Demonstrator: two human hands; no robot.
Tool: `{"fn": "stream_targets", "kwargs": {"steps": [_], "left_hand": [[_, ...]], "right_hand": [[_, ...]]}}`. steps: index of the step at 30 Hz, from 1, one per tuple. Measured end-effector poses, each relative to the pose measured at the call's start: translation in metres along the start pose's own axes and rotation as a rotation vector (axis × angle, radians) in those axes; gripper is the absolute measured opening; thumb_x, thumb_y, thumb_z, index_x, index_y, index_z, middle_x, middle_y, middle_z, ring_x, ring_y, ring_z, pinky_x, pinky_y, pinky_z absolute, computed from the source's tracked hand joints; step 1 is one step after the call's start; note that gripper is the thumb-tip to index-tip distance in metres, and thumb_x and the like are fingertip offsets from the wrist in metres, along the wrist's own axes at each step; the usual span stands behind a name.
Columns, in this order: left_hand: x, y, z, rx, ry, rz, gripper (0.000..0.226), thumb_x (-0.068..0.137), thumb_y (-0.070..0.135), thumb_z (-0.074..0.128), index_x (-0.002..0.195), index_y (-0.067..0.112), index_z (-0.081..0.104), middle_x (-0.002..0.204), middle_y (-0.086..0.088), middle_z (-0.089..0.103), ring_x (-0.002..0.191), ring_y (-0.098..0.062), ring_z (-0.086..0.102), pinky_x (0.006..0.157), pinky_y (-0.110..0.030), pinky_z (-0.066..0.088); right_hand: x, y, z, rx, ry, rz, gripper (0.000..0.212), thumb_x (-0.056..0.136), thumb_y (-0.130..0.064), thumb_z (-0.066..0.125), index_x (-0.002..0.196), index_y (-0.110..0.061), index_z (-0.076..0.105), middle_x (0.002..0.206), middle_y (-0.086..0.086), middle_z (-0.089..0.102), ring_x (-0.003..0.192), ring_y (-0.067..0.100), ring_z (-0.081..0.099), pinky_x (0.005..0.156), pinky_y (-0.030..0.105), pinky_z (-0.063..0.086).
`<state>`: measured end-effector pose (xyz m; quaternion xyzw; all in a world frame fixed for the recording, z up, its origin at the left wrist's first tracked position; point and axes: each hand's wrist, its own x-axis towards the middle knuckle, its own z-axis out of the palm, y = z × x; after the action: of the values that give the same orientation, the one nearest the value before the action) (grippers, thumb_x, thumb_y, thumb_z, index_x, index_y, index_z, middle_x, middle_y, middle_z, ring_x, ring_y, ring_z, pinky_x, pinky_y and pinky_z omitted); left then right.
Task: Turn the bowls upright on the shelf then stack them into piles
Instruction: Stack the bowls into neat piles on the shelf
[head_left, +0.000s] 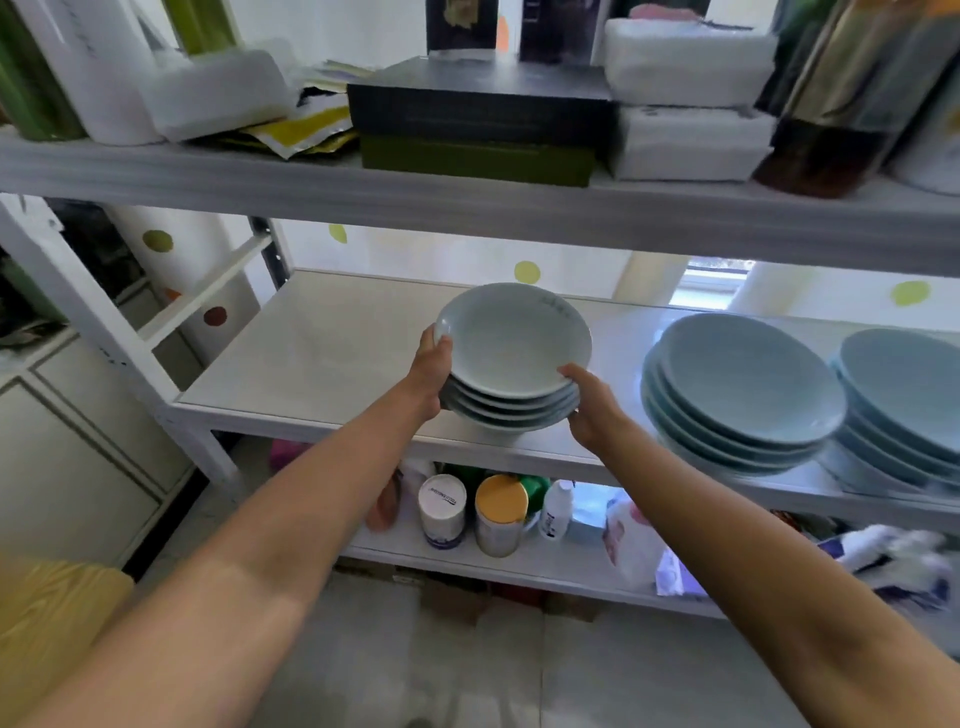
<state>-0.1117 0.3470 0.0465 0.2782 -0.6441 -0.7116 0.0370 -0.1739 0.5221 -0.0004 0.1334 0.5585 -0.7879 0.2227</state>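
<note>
Three upright piles at shelf (322, 338): big pile (743, 384) and end pile (904, 384) toward shelf's right, small pile (514, 343) at shelf's front edge, held between left hand (434, 371) and right hand (592, 405), grips curled on rims. Stacking judged nearly done; level set-down needed next.

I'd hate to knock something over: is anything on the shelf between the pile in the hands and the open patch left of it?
Nothing visible. The left hand and right hand grip the held pile by its sides, and the shelf left of it shows bare. The other piles stand to its right, apart from it.
</note>
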Motion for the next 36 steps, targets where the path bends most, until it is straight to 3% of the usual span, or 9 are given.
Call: {"fn": "stream_targets", "kwargs": {"steps": [5, 8, 13, 16, 20, 23, 28, 32, 36], "left_hand": [[-0.008, -0.003, 0.032, -0.021, -0.010, -0.005, 0.041, 0.102, 0.030, 0.026, 0.143, 0.029, 0.028, 0.135, -0.009, 0.044, 0.103, -0.027, 0.047, 0.079, -0.045, 0.047], [-0.010, -0.006, 0.042, -0.033, 0.005, 0.001, 0.041, 0.102, 0.029, 0.026, 0.143, 0.029, 0.027, 0.138, -0.010, 0.044, 0.104, -0.027, 0.048, 0.082, -0.044, 0.047], [-0.018, -0.010, 0.054, -0.034, 0.022, 0.013, 0.042, 0.102, 0.030, 0.026, 0.144, 0.028, 0.027, 0.140, -0.009, 0.043, 0.105, -0.026, 0.047, 0.083, -0.043, 0.046], [-0.020, -0.011, 0.060, -0.031, 0.031, 0.016, 0.041, 0.103, 0.029, 0.026, 0.144, 0.027, 0.027, 0.140, -0.010, 0.043, 0.105, -0.026, 0.047, 0.085, -0.043, 0.046], [-0.024, -0.012, 0.063, -0.024, 0.054, 0.000, 0.040, 0.102, 0.032, 0.025, 0.142, 0.029, 0.030, 0.138, -0.008, 0.044, 0.103, -0.027, 0.048, 0.079, -0.043, 0.046], [-0.028, -0.012, 0.064, -0.022, 0.059, -0.019, 0.040, 0.103, 0.032, 0.025, 0.142, 0.029, 0.029, 0.134, -0.007, 0.045, 0.100, -0.026, 0.047, 0.074, -0.043, 0.046], [-0.029, -0.014, 0.066, -0.009, 0.075, -0.008, 0.041, 0.103, 0.034, 0.024, 0.143, 0.029, 0.029, 0.135, -0.008, 0.045, 0.102, -0.026, 0.048, 0.077, -0.043, 0.046], [-0.026, -0.016, 0.067, -0.011, 0.075, 0.018, 0.042, 0.102, 0.036, 0.025, 0.144, 0.029, 0.027, 0.138, -0.010, 0.044, 0.110, -0.030, 0.049, 0.084, -0.044, 0.046], [-0.023, -0.020, 0.068, 0.084, 0.106, 0.047, 0.048, 0.102, 0.038, 0.026, 0.147, 0.024, 0.021, 0.143, -0.011, 0.041, 0.120, -0.030, 0.047, 0.093, -0.041, 0.044]], "right_hand": [[-0.003, -0.007, -0.028, 0.125, -0.006, 0.045, 0.053, 0.082, -0.018, 0.067, 0.129, -0.002, 0.051, 0.122, 0.016, 0.061, 0.107, 0.028, 0.060, 0.093, 0.034, 0.051], [-0.007, -0.012, -0.037, 0.157, -0.015, 0.061, 0.046, 0.084, -0.014, 0.065, 0.127, -0.003, 0.052, 0.107, 0.013, 0.064, 0.098, 0.025, 0.061, 0.086, 0.031, 0.052], [-0.009, -0.015, -0.047, 0.163, -0.029, 0.089, 0.052, 0.083, -0.015, 0.064, 0.131, -0.005, 0.048, 0.128, 0.016, 0.058, 0.116, 0.029, 0.057, 0.092, 0.034, 0.051], [-0.011, -0.015, -0.051, 0.153, -0.030, 0.078, 0.048, 0.085, -0.016, 0.061, 0.130, -0.004, 0.050, 0.122, 0.016, 0.060, 0.104, 0.026, 0.060, 0.091, 0.033, 0.050], [-0.015, -0.014, -0.052, 0.162, -0.016, 0.081, 0.051, 0.083, -0.016, 0.063, 0.131, -0.005, 0.048, 0.126, 0.017, 0.059, 0.111, 0.028, 0.059, 0.085, 0.032, 0.052], [-0.019, -0.014, -0.054, 0.185, -0.027, 0.079, 0.048, 0.085, -0.014, 0.061, 0.130, -0.004, 0.049, 0.119, 0.016, 0.060, 0.100, 0.027, 0.060, 0.078, 0.031, 0.053], [-0.016, -0.011, -0.056, 0.200, -0.035, 0.074, 0.046, 0.085, -0.014, 0.063, 0.128, -0.004, 0.050, 0.111, 0.014, 0.063, 0.101, 0.027, 0.061, 0.085, 0.034, 0.052], [-0.011, -0.008, -0.052, 0.125, 0.035, 0.052, 0.064, 0.081, -0.033, 0.070, 0.134, -0.009, 0.045, 0.129, 0.013, 0.058, 0.117, 0.027, 0.056, 0.104, 0.040, 0.045], [-0.011, -0.012, -0.045, -0.151, 0.149, 0.048, 0.074, 0.085, -0.055, 0.056, 0.139, -0.008, 0.037, 0.133, 0.011, 0.051, 0.123, 0.027, 0.049, 0.110, 0.038, 0.038]]}}
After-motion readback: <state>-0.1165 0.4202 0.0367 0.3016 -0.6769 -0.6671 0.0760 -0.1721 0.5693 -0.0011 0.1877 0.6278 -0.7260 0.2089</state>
